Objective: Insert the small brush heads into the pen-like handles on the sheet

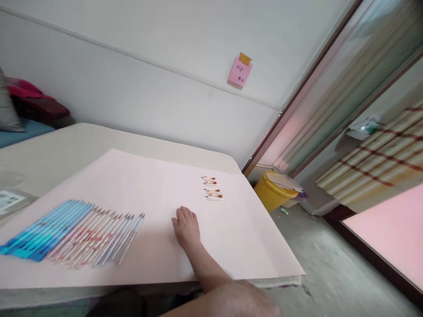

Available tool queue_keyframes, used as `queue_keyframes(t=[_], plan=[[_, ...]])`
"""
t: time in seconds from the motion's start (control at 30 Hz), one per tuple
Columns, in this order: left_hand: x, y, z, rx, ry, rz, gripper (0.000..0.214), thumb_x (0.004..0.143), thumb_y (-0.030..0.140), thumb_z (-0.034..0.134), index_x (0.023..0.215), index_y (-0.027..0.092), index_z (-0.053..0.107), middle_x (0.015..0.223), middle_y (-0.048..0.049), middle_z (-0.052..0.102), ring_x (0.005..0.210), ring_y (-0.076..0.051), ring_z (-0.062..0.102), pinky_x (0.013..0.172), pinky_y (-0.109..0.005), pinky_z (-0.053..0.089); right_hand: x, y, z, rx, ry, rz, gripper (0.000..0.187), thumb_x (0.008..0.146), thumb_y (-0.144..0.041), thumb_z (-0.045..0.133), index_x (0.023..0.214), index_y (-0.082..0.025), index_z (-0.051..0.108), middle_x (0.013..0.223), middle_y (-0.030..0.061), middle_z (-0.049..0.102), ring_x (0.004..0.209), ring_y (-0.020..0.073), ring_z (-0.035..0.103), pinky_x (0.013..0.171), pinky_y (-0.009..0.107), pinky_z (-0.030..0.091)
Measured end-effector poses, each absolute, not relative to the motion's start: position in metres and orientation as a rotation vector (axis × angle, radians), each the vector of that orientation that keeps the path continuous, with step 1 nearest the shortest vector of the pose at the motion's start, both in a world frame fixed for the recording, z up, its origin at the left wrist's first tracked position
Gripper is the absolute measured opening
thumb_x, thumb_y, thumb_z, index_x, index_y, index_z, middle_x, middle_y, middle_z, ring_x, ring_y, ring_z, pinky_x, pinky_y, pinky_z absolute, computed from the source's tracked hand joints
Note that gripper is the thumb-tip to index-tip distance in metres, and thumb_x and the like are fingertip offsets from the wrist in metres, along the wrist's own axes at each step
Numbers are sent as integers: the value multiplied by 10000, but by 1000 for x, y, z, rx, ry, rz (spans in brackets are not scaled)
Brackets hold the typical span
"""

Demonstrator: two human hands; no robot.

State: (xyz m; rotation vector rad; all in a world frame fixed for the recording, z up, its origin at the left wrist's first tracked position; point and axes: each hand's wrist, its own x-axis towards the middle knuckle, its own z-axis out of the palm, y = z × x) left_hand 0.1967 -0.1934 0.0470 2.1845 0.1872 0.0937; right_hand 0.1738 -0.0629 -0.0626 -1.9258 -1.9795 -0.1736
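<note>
My right hand [187, 226] lies palm down on the pale pink table covering, fingers loosely extended, holding nothing. At the lower edge a blurred skin-coloured shape [238, 300], probably my left hand and forearm, crosses in front of my right arm; its fingers cannot be made out. To the left of my right hand is a slanting row of slim pens or pencils: blue ones [49, 229], then pale ones with reddish patterns [87, 237], and whitish ones [127, 237] at the end. Beyond my right hand, several small pens with brown ends [213, 190] lie in a short column.
The pink covering [158, 180] lies over a cream table [86, 136] against a white wall. A pink note [240, 71] is taped there. A yellow bin [274, 191] stands on the floor beyond the right edge. A clear packet [15, 200] lies at the left.
</note>
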Motion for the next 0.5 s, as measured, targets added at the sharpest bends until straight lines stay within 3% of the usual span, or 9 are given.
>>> queue_keyframes(t=[0.17, 0.4, 0.5], plan=[[200, -195, 63, 2153, 25, 76, 324, 752, 476, 516, 982, 327, 690, 933, 45, 663, 934, -201, 589, 700, -299, 457, 173, -62, -62, -1939, -1975, -161, 256, 908, -332, 400, 1104, -215, 516, 1218, 76, 545, 1144, 207, 442, 938, 368, 327], [179, -187, 81, 2142, -186, -51, 106, 693, 389, 614, 714, 302, 673, 702, 75, 638, 715, -148, 589, 621, -269, 428, 171, -62, -58, -1967, -1998, -145, 258, 912, -323, 383, 1095, -208, 525, 1233, 86, 537, 1144, 208, 442, 927, 364, 328], [170, -190, 87, 2160, -124, -10, 156, 725, 395, 587, 647, 274, 647, 672, 54, 638, 660, -143, 575, 612, -274, 424, 171, -62, -57, -1965, -2010, -142, 258, 915, -327, 374, 1092, -210, 522, 1217, 83, 543, 1144, 206, 441, 925, 366, 329]])
